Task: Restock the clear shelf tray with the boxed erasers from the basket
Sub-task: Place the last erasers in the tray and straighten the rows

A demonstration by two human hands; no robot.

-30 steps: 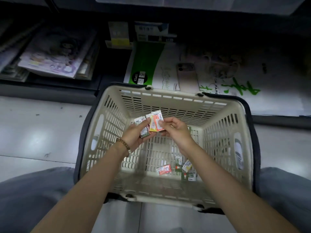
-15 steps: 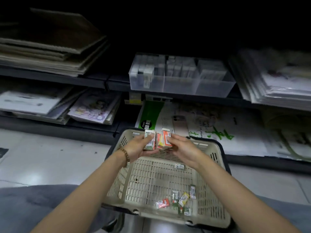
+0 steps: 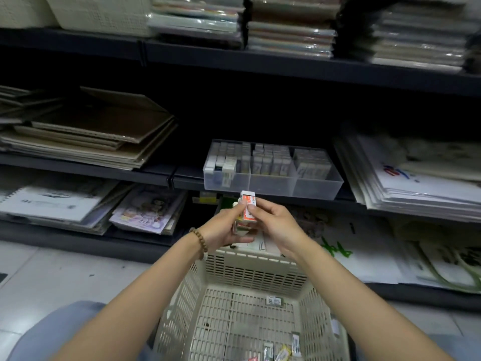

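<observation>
The right grip (image 3: pixel 276 225) pinches an orange-and-white boxed eraser (image 3: pixel 248 207) upright between thumb and fingers. The left grip (image 3: pixel 223 227), with a brown beaded bracelet (image 3: pixel 200 242) on its wrist, curls round a small bunch of further eraser boxes (image 3: pixel 240 226) just below, its thumb touching the orange-and-white box. Both are held over the far rim of the cream slotted plastic basket (image 3: pixel 250 274), just below the clear three-compartment shelf tray (image 3: pixel 270 185). The tray sits on the dark shelf (image 3: pixel 161 175) and holds rows of boxes. A few loose boxed erasers (image 3: pixel 273 300) lie on the basket floor.
</observation>
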